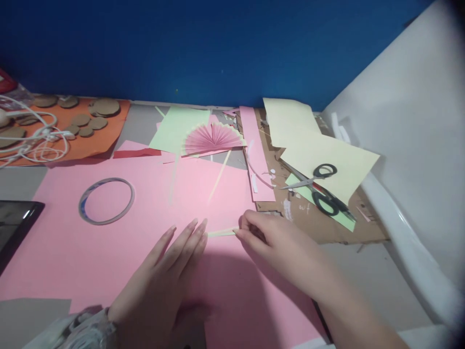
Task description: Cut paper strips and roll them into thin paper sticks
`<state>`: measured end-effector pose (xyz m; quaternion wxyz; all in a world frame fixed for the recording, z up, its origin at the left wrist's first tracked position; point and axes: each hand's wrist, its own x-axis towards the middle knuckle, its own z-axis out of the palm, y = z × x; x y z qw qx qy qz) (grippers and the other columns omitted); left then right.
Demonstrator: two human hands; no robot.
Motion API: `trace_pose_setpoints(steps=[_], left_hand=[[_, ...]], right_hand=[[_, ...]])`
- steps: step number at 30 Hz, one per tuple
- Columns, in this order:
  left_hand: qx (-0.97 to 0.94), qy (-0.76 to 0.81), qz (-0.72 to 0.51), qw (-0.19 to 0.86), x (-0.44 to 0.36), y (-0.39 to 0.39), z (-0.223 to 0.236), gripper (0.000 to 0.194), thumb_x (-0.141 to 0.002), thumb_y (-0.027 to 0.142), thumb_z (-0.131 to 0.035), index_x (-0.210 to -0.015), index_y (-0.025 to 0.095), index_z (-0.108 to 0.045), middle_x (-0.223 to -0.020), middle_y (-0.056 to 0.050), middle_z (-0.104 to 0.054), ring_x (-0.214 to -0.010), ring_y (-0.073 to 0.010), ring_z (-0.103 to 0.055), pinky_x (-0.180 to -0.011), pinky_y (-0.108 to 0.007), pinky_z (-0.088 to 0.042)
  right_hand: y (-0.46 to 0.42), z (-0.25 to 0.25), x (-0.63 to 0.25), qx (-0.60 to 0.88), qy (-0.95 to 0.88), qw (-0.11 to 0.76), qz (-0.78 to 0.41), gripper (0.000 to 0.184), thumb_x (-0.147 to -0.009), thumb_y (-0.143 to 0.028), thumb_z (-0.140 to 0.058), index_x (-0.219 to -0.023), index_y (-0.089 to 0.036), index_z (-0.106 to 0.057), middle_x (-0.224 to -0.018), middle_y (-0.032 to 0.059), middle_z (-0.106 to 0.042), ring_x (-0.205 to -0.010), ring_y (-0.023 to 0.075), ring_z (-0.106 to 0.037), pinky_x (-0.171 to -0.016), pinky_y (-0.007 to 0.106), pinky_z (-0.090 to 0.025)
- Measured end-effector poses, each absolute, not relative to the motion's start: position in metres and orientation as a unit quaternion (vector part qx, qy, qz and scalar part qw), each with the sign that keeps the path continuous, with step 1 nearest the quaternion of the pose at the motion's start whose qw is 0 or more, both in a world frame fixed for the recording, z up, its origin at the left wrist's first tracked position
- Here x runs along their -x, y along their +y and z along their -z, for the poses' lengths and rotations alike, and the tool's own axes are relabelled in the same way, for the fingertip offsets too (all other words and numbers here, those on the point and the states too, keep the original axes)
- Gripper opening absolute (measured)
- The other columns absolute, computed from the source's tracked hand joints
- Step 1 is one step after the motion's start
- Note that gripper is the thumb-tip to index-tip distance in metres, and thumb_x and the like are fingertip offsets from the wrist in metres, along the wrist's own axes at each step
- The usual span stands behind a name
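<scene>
white letters (304,209) mark cardboard (308,230); hands (271,237) touch strip (222,233).

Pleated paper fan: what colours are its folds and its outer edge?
The pleated paper fan has pink folds and a pale yellow edge; the head view shows it.

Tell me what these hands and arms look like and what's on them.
The left hand is gloveless, with a crumpled, pale greyish cuff at its wrist. The right hand is gloveless too, its forearm bare. No rings or cables show on either.
</scene>
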<state>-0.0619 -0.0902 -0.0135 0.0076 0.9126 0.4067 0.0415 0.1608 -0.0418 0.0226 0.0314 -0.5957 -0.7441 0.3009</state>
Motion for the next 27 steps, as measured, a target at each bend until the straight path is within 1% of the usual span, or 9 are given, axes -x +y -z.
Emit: trace_pose_setpoints(steps=[3, 9, 17, 21, 27], left_hand=[[-0.910, 0.412, -0.040, 0.010, 0.0617, -0.0909, 0.0138, 0.077, -0.081, 0.063, -0.036, -0.134, 0.006, -0.039, -0.145, -0.015, -0.028, -0.134, -0.0294, -0.022, -0.110, -0.044, -0.011], [-0.907, 0.418, -0.043, 0.008, 0.0619, -0.0935, 0.0150, 0.079, -0.079, 0.065, -0.038, -0.133, 0.007, -0.040, -0.145, -0.014, -0.028, -0.133, -0.0301, -0.024, -0.109, -0.043, -0.014], [-0.906, 0.422, -0.031, 0.005, 0.0608, -0.0943, 0.0137, 0.080, -0.081, 0.064, -0.035, -0.134, 0.005, -0.037, -0.145, -0.016, -0.027, -0.134, -0.0310, -0.022, -0.109, -0.046, -0.014], [-0.907, 0.420, -0.040, -0.003, 0.0610, -0.0953, 0.0137, 0.082, -0.080, 0.066, -0.035, -0.134, 0.005, -0.037, -0.145, -0.017, -0.028, -0.133, -0.0317, -0.024, -0.109, -0.047, -0.014], [-0.904, 0.424, -0.050, -0.006, 0.0612, -0.0950, 0.0155, 0.079, -0.081, 0.065, -0.034, -0.134, 0.007, -0.037, -0.145, -0.015, -0.029, -0.132, -0.0301, -0.026, -0.109, -0.045, -0.016]], right_hand=[[-0.0419, -0.0220, -0.1583, 0.598, -0.747, 0.032, -0.289, 0.024, -0.091, -0.029, -0.041, -0.069, -0.021, -0.048, -0.062, -0.0026, -0.054, -0.053, 0.0116, -0.047, -0.046, 0.025, -0.021], [-0.0406, -0.0214, -0.1554, 0.600, -0.750, 0.025, -0.279, 0.023, -0.091, -0.029, -0.042, -0.069, -0.021, -0.046, -0.061, -0.0035, -0.052, -0.053, 0.0113, -0.045, -0.047, 0.025, -0.020], [-0.0411, -0.0188, -0.1560, 0.598, -0.749, 0.037, -0.282, 0.023, -0.091, -0.029, -0.041, -0.070, -0.021, -0.046, -0.061, -0.0039, -0.052, -0.053, 0.0102, -0.044, -0.047, 0.025, -0.020], [-0.0406, -0.0200, -0.1557, 0.599, -0.748, 0.029, -0.285, 0.024, -0.092, -0.030, -0.040, -0.070, -0.021, -0.044, -0.062, -0.0046, -0.052, -0.054, 0.0102, -0.044, -0.047, 0.025, -0.020], [-0.0399, -0.0207, -0.1556, 0.597, -0.749, 0.022, -0.287, 0.024, -0.092, -0.031, -0.039, -0.070, -0.021, -0.041, -0.063, -0.0055, -0.051, -0.055, 0.0103, -0.044, -0.047, 0.024, -0.021]])
